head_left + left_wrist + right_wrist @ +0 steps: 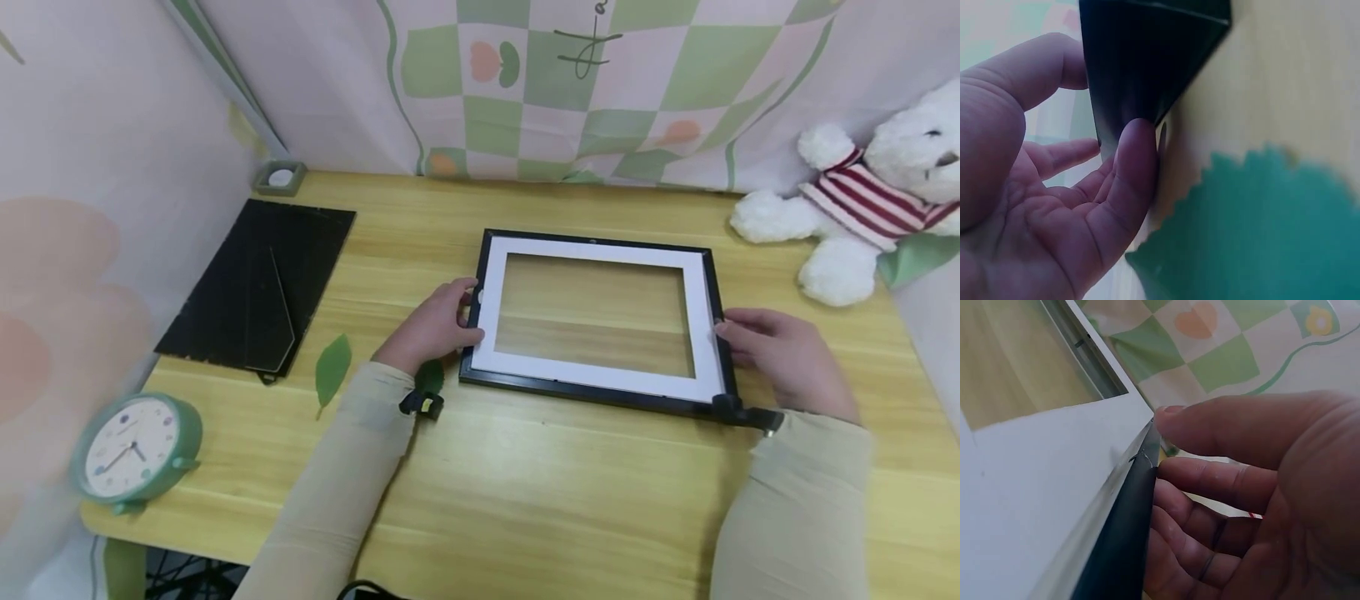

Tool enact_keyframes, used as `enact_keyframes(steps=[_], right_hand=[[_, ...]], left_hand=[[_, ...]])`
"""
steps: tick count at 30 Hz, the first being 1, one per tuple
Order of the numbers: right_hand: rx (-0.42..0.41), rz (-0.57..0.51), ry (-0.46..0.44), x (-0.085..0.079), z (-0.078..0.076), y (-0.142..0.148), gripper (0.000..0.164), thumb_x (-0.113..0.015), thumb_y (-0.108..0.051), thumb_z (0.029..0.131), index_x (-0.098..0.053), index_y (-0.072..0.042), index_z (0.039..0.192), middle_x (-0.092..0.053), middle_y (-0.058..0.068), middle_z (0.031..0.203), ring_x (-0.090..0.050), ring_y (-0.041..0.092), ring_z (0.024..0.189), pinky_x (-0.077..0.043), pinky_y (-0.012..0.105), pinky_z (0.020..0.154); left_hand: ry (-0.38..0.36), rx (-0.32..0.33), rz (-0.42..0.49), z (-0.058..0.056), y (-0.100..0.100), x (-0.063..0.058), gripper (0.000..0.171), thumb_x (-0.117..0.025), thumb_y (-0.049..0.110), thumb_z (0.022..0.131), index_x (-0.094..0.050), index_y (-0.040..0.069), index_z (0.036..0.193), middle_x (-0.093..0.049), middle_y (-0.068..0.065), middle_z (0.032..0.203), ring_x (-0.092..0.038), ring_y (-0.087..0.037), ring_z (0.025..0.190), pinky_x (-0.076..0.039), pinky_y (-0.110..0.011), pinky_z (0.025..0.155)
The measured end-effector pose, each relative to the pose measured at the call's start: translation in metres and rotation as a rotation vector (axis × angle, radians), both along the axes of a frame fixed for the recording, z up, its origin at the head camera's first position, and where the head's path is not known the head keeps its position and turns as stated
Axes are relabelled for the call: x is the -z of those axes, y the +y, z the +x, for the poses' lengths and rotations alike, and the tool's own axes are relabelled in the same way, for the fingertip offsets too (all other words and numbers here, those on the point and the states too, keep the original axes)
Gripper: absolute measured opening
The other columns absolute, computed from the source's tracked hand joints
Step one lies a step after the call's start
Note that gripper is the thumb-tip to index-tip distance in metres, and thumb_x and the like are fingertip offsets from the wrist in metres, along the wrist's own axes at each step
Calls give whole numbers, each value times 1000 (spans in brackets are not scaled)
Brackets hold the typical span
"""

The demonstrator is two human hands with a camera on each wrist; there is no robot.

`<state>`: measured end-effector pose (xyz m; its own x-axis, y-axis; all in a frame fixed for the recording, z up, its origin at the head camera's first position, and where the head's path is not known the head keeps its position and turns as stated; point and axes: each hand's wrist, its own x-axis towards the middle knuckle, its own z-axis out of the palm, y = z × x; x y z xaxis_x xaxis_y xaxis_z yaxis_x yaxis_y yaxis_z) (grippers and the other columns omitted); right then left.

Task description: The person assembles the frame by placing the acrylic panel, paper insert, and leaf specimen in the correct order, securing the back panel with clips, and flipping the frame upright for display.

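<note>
A black picture frame (592,394) is held between the two hands, over the worktop (525,500); whether it is lifted or fully supported from below cannot be told. Its left side is pinched by the left hand (435,325), with the thumb on the near part of that side and the other fingers set farther along it. Its right side is pinched by the right hand (787,354), the thumb laid at the upper edge and the other fingers curled against the outer face. A white mat (592,374) is fitted inside the frame, and wood grain is seen through its opening.

To the left of the left hand, a black backing board (217,283) is laid with its strut (270,325) uppermost. A green leaf (332,369) is placed between that board and the left wrist, and a darker leaf (430,377) is partly covered just beside the wrist. A green clock (135,446) is stood farther left and nearer the person. Beyond the board from the left hand, a white disc (281,177) is held in a small square tray (264,183). Beyond the right hand, to its right, a white plush bear (847,225) is seated in a striped top. A checked curtain (577,83) is hung beyond both hands.
</note>
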<state>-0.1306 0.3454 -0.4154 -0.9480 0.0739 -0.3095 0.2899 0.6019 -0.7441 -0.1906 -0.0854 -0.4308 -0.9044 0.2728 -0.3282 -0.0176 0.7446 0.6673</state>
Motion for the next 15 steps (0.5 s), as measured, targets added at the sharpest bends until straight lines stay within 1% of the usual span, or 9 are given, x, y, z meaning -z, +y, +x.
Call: enact_keyframes(steps=[3,8,12,14,15], right_hand=[[11,-21,0,0,-2,-7,71,-60,-46,99,-46,6,145,-57,-35,90,-64,-4,81,-49,13,70],[33,-56,12,-1,-6,-19,67,-62,-42,99,-48,6,143,-59,-32,91,-65,-3,82,-50,13,71],[30,-62,23,-2,-8,-28,64,-62,-40,99,-50,5,143,-60,-28,94,-66,-3,83,-50,12,72],[16,-57,30,-3,-9,-32,63,-62,-40,99,-50,4,143,-61,-23,99,-66,-3,84,-50,12,73],[10,-58,33,-3,-9,-34,63,-62,-39,100,-49,5,143,-62,-18,103,-65,-3,85,-50,12,74]], left_hand=[[1,-11,0,-1,-5,-1,84,-77,21,88,-29,19,157,-49,-8,141,-56,-19,104,-54,-34,80],[-20,-50,20,-3,-15,-4,84,-77,20,89,-29,20,158,-49,-8,142,-56,-21,105,-54,-36,82],[-19,-45,13,-7,-23,-4,83,-76,20,90,-29,19,158,-49,-9,143,-55,-21,106,-52,-38,86],[-13,-44,0,-8,-27,-4,81,-75,21,91,-29,19,158,-49,-10,143,-56,-22,106,-52,-38,87],[-9,-44,-10,-9,-28,-4,81,-74,21,92,-29,19,158,-49,-10,143,-55,-22,106,-52,-39,88]])
